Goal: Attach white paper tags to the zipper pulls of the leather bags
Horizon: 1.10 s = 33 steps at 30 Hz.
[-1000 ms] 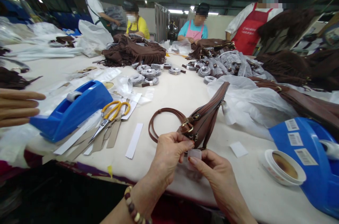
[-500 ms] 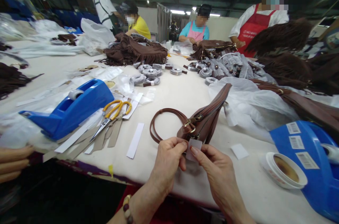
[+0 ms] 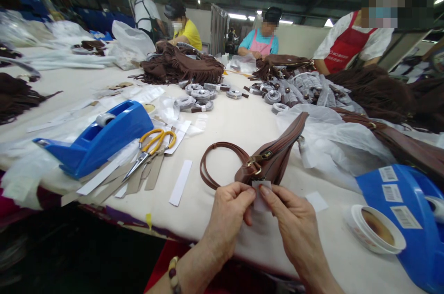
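A small whitish slip of paper [image 3: 261, 200] is pinched between my two hands at the near end of a brown leather bag [image 3: 277, 157]. My left hand [image 3: 225, 213] grips the slip's left edge with thumb and bent fingers. On the right edge, the thumb of my right hand [image 3: 296, 220] presses the slip against its fingers. Behind the slip, the bag lies on the table with its zipper and gold-coloured metal fittings showing. Its thin brown strap [image 3: 202, 164] loops out to the left. What the slip covers on the bag is hidden.
To the left are a blue tape dispenser [image 3: 104, 139], orange-handled scissors [image 3: 138, 164] and card strips [image 3: 181, 183]. At right, a white round tub [image 3: 376, 229] stands beside another blue dispenser [image 3: 402, 201]. Fringed brown bags [image 3: 187, 65] and wrapped coils [image 3: 201, 95] lie farther back; several people work beyond.
The view has shifted slightly. Both hands remain at the slip. Another person's hand has gone from the left edge, and the person in the red apron has lowered a fringed brown item.
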{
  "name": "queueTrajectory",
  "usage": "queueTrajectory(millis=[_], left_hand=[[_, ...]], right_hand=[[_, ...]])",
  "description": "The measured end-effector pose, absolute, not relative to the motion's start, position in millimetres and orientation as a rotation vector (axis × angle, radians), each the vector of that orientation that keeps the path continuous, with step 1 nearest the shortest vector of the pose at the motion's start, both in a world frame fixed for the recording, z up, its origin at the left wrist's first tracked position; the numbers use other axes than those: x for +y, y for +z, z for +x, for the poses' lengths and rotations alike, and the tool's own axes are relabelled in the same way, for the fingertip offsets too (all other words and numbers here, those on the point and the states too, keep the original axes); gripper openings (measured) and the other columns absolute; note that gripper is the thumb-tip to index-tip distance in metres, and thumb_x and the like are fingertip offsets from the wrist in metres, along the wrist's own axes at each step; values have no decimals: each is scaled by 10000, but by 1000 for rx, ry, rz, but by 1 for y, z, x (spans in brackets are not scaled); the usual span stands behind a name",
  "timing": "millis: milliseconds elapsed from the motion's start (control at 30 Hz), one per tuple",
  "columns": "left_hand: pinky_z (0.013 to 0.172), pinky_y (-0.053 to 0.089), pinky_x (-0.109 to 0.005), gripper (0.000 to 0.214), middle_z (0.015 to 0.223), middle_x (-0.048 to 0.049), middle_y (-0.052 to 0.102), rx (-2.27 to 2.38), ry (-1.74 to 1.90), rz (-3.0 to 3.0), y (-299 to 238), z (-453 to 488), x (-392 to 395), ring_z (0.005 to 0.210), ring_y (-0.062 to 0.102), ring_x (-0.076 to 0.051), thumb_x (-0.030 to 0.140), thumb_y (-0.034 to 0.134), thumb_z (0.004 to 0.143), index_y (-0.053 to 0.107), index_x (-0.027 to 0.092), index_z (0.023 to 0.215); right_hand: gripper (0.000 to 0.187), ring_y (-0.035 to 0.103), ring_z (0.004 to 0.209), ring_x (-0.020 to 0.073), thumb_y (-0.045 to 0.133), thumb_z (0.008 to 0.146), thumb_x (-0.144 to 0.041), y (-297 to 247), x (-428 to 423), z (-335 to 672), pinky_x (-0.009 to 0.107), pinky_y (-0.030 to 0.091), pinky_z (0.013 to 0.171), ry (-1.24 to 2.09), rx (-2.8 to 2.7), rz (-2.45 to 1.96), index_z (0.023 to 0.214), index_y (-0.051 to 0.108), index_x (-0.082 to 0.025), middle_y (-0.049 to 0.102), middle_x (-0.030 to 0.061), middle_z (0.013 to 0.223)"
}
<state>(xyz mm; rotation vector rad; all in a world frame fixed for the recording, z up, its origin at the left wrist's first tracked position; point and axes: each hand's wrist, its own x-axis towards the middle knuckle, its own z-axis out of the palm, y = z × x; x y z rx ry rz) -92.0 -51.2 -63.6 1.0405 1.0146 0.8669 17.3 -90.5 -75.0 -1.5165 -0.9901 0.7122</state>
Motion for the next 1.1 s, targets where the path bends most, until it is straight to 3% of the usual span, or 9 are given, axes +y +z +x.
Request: queueTrajectory(millis=[167,600,933,1100], left_hand=[[454,265,-211,170,435,45,461,987,900,937,-62,-85,-53,430,359,-70,284,606,653,599,129,584],[519,331,-208,157,539,10,579,978,1004,701,-66,-70,-55,513,450,-81,270,664,589,605,124,593],[583,389,-238,123,579,3,599,991,1045,741,-72,-67,-57,568,501,-112,245,661,627,612,137,593],[576,396,-215,102,566,14,587,967,1083,742,-71,-66,-57,568,496,-98,213,649,625,608,130,580]], right_hand=[[207,505,588,113,660,708,-411,-76,-90,16,220,410,556,741,-856,-1477,748,729,-220,627,-33,616],[266,560,621,151,651,704,-415,-75,-91,15,236,455,516,696,-830,-1473,811,716,-180,659,15,686],[135,549,501,110,553,818,-259,-79,-98,8,208,463,489,-160,-1273,-1629,818,623,-144,633,26,649],[94,587,598,148,520,845,-161,-85,-97,3,250,479,563,-537,-1465,-1624,855,600,-113,629,66,687]])
